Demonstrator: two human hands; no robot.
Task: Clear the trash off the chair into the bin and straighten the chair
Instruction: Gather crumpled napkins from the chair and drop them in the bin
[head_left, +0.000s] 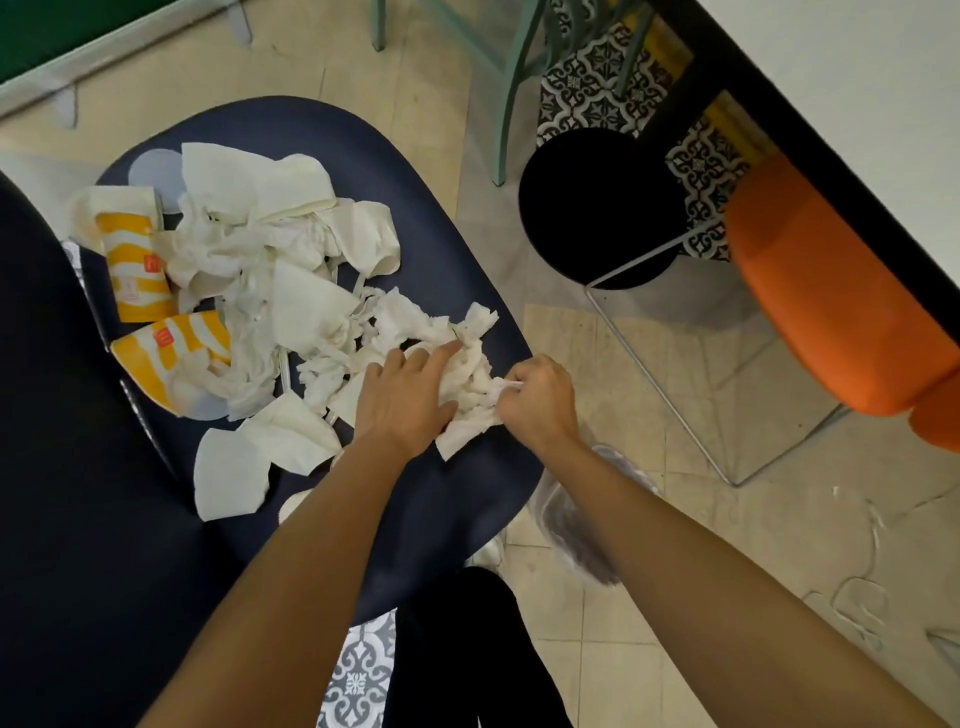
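Note:
A dark blue chair seat carries a heap of crumpled white napkins and two yellow-and-white paper cups, both lying on their sides. My left hand lies flat on a wad of torn tissue near the seat's right edge, fingers spread. My right hand pinches the same wad from the right. A black round bin stands on the floor to the right of the chair. A clear plastic lid shows under my right forearm.
An orange-cushioned chair with thin metal legs stands at the right beside the bin. A green metal chair leg rises behind. A dark table edge runs along the upper right. Beige floor tiles lie between the chairs.

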